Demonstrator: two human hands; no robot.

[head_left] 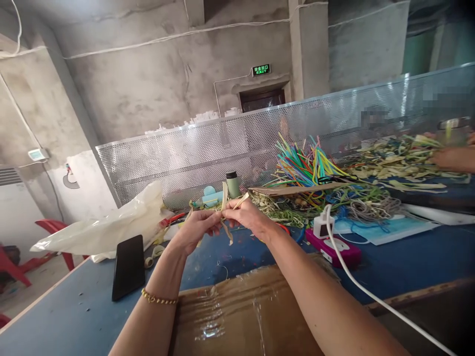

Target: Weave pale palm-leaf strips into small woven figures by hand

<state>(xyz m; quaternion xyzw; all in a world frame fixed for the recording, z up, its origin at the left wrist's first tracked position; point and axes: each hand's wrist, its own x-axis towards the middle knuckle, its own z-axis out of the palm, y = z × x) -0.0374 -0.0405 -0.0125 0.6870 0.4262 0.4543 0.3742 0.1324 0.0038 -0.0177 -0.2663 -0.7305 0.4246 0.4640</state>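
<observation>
Both hands meet above the blue table [208, 267], fingers pinched close together. My left hand [198, 228] grips a pale, flat, husk-like strip [224, 194] that stands up between the hands, with a twisted end hanging below. From my right hand [245, 215] another short end of pale strip [243, 199] sticks out, pinched in the fingers. I cannot tell whether these ends are one strip or two, as the fingers hide the middle. Just behind the hands stands a light green bottle [233, 185] with a dark lid.
A taped cardboard box [237, 316] lies under my forearms. To the left are a black phone [128, 267] and a plastic bag [107, 222]. Rightward sit a magenta power strip [343, 251], colourful sticks [308, 160] and heaped strips [393, 160]. Another person's hand [454, 159] shows far right.
</observation>
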